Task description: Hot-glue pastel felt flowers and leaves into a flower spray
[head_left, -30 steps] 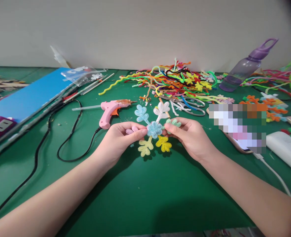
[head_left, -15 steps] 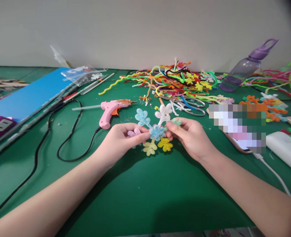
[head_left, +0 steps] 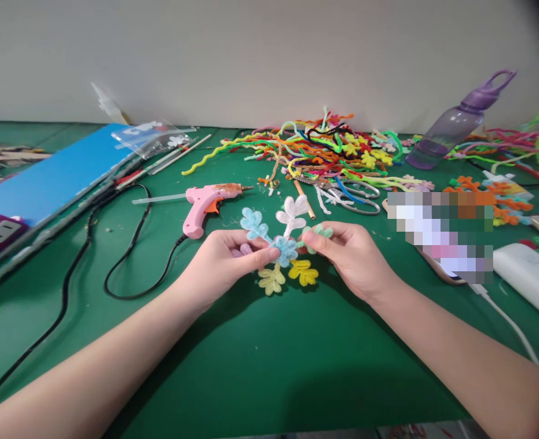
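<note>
Between my hands is a pipe-cleaner snowflake [head_left: 286,251] with a fuzzy blue centre and leaf-like arms in blue, white, mint green, yellow, cream and lilac. My left hand [head_left: 226,259] is closed on its left side, thumb on the edge of the blue centre, and partly covers the lilac arm. On the other side, my right hand [head_left: 354,256] pinches the mint green arm between thumb and fingers. The white arm points away from me; the yellow and cream arms point towards me.
A pink glue gun [head_left: 205,204] with a black cord lies left. Behind are scissors [head_left: 365,201] and a heap of pipe cleaners [head_left: 315,146]. To the right are a phone [head_left: 438,244], a white power bank [head_left: 530,280] and a purple bottle [head_left: 456,122]. A blue board [head_left: 63,171] lies far left.
The snowflake has shifted slightly left and tilted. My right thumb and fingers have moved outward from the blue centre along the mint green arm. My left hand keeps its grip.
</note>
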Available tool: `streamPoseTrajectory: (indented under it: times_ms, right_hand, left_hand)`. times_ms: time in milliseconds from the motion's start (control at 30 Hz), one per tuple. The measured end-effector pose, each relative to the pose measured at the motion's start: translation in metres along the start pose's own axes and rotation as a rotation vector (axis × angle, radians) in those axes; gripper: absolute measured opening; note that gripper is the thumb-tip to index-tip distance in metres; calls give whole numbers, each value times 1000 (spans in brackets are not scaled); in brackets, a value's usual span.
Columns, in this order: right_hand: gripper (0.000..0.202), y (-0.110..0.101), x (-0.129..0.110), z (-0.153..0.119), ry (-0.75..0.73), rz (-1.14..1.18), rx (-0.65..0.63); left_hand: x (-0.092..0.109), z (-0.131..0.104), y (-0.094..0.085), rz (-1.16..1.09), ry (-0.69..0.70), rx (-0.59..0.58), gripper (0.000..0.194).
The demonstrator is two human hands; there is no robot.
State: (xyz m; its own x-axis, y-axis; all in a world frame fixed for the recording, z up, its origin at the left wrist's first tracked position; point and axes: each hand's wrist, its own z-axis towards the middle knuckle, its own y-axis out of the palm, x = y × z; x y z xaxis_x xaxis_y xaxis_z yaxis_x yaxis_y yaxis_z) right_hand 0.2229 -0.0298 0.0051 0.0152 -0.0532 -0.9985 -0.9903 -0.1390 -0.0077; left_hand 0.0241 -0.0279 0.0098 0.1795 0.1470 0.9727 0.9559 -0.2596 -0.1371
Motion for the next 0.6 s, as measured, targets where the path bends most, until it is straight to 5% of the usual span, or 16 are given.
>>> streamPoseTrajectory:
  times_ms: [200,433,600]
  right_hand:
    - [33,-3,0,1,0,-133,32]
    - [34,-7,-2,1,140,-155,-177]
    - [32,-8,0,1,137,-102,-101]
  left_hand:
    - [2,0,1,17,-2,22,27]
    - [-2,0,-2,88,-13,-120,22]
    - [0,0,-1,-25,-8,-46,36]
